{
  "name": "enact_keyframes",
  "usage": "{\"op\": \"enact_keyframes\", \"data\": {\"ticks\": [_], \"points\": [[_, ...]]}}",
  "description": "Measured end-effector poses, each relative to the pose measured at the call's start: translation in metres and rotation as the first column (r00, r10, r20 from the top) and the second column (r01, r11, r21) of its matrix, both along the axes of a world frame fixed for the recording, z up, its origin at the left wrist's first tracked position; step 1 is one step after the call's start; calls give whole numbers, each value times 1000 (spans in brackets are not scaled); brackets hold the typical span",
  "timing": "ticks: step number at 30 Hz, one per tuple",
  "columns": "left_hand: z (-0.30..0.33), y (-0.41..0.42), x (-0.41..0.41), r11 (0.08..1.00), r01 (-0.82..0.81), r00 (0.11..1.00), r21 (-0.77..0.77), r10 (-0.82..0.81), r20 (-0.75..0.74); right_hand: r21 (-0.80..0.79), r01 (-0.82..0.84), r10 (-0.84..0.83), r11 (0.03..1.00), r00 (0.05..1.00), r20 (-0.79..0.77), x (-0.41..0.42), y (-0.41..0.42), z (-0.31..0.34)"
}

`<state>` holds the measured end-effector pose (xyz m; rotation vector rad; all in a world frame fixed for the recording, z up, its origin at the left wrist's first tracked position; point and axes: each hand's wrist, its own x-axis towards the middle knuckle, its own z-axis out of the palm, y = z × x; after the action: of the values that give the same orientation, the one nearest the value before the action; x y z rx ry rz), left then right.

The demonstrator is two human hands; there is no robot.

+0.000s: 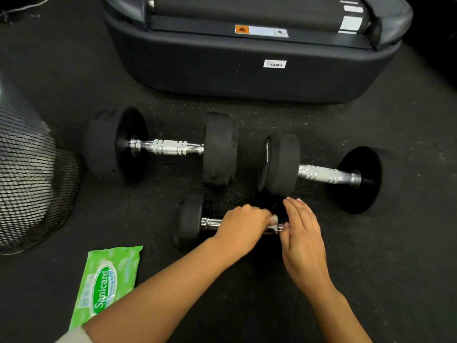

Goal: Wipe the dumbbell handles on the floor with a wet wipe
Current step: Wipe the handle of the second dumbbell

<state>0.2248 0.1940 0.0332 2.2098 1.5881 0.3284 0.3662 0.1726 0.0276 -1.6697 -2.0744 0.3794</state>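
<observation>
Left hand point(243, 225) grips wipe point(274, 220) on handle point(210, 222) | right hand point(303, 240) flat, hiding weight

The dumbbell handles point(167, 146) are shiny metal with rough bands. Their ends point(220, 148) look like dull black rubber. The floor point(408, 243) is rough and speckled. The wipes pack point(108, 280) is glossy green plastic.

Three dumbbells on the dark floor, all black-ended with chrome handles lying roughly left-right: far-left dumbbell point(160, 147) and right dumbbell point(321, 174) sit bare, handles exposed. Near dumbbell point(191, 221) is smaller, only its left head and a bit of handle visible. White wet wipe point(274, 222) bunched against that handle near its right end.
</observation>
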Motion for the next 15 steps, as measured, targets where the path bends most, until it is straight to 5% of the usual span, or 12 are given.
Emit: {"op": "enact_keyframes", "data": {"ticks": [5, 7, 11, 15], "points": [[-31, -28, 0, 915, 108, 994, 389, -108, -21, 10, -6, 6, 1000, 1000, -3, 0, 2, -1], [-25, -17, 6, 915, 126, 991, 382, -131, -13, 17, -7, 8, 1000, 1000, -11, 0, 1, -1], [-1, 1, 4, 997, 18, 993, 72, -9, -115, -4, -13, 13, 1000, 1000, -21, 1, 1, -1], [-3, -12, 7, 983, 87, 992, 160, -71, -104, -2, -2, 2, 1000, 1000, -14, 0, 0, -2]]}}
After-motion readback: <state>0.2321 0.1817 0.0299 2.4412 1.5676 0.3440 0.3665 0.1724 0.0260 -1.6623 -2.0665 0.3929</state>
